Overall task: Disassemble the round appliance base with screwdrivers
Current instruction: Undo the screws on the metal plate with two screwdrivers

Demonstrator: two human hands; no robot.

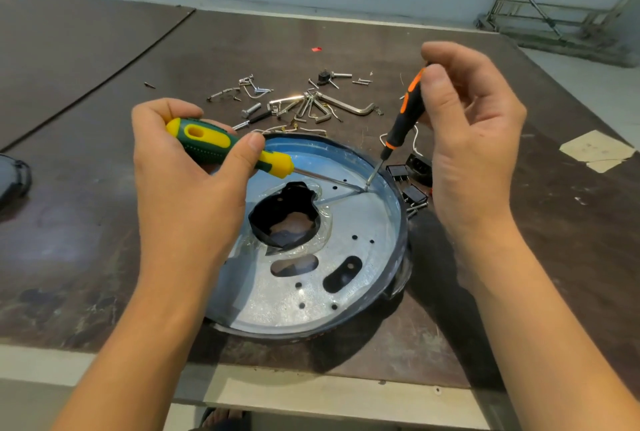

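While the fingers (249, 153) of my left hand (194, 167) wrap the green-and-yellow screwdriver (214, 141), thumb pressed along its neck, the right hand (474, 139) pinches the top of the slimmer orange-and-black screwdriver (408, 108) between thumb and fingertips. Its other fingers hang loosely curled. Both shafts angle down to one spot on the far right of the round appliance base (346, 229), close inside its rim.

The base lies flat on the counter (104, 222), directly in front of me between my forearms. It reads as a thin stamped metal plate seated in a dark rim — stiff, fairly light, and, with neither hand steadying it, likely to skate or spin under a hard twist. I'd take hold at the outer rim; the edges of the slots and the cut-out around the black centre collar (287, 212) look sharp, and the clear film about the collar looks slick.

Beyond the base sit the loose screws and hex keys (304, 104), and black clips (414, 193) lie just off its right side.

I cannot make out what the two tips meet — a screw head, a seam or bare plate. My left hand and wrist cover the plate's left part, the collar's interior is too dark to read, the underside is hidden, and a dark object (12, 177) is cut off at the left edge.
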